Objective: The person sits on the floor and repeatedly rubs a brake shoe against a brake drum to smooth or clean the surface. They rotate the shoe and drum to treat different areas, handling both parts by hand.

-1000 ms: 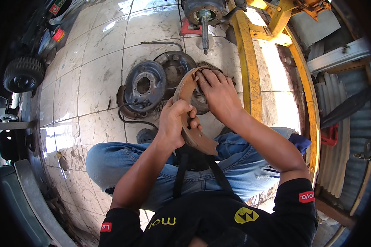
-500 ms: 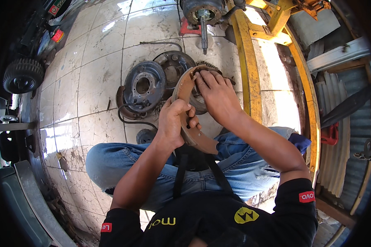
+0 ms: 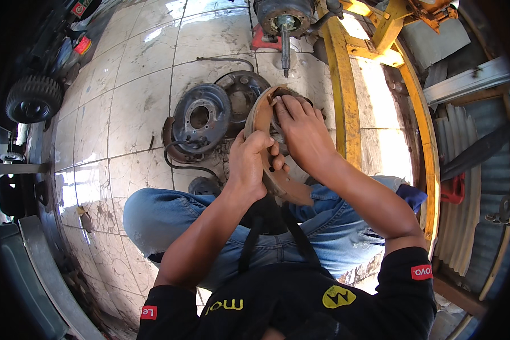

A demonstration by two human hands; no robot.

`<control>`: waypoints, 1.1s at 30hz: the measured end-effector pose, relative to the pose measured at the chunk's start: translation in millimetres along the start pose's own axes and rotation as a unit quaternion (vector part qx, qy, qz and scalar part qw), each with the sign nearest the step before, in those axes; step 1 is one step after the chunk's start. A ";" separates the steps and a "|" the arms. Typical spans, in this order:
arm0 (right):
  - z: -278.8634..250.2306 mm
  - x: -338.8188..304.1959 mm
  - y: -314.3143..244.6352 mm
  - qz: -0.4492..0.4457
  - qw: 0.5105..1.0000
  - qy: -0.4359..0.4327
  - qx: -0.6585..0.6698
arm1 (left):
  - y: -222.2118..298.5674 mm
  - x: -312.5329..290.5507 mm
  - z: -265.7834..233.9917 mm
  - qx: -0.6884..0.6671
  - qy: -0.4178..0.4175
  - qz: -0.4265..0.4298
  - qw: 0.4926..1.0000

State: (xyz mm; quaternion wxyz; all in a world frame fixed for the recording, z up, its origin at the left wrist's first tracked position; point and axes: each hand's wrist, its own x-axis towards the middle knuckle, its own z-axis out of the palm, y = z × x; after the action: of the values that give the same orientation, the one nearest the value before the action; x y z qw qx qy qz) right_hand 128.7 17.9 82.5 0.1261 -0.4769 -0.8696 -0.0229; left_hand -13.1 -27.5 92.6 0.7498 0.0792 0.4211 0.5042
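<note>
A curved brake shoe (image 3: 262, 118) with a brown lining is held tilted above my lap. My left hand (image 3: 247, 161) wraps round its middle, thumb on the lining and fingertips curled over the inner side. At the shoe's upper end my right hand (image 3: 306, 129) is closed, its bent fingers pressed against the inner edge; their tips are partly hidden. Just beyond lie two dark round brake backing plates, the nearer one (image 3: 184, 124) overlapping the farther one (image 3: 228, 84). Another curved brake shoe (image 3: 168, 131) shows at the nearer plate's left edge. A ring-shaped part behind my hands is mostly covered.
A hub with a protruding splined shaft (image 3: 285, 51) stands ahead, near a red stand (image 3: 264, 38). A yellow metal frame (image 3: 345, 102) runs along my right. A black hose (image 3: 178, 166) curls over the tiled floor, close to my left knee. At far left is a tyre (image 3: 34, 99).
The brake shoe and both hands have shifted slightly right in the view, and the shoe's lower end has swung right. Both hands keep their grip. The view itself has moved a little.
</note>
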 end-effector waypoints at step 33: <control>-4.2 -10.7 27.7 -0.012 0.998 0.061 0.011 | 2.4 -0.3 13.5 0.032 -0.025 -0.042 0.998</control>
State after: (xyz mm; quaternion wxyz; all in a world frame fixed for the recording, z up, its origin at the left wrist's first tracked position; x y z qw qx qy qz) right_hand 158.2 23.4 81.7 0.1841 -0.4629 -0.8659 -0.0442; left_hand -5.2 -22.4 102.6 0.7776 0.0984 0.4210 0.4565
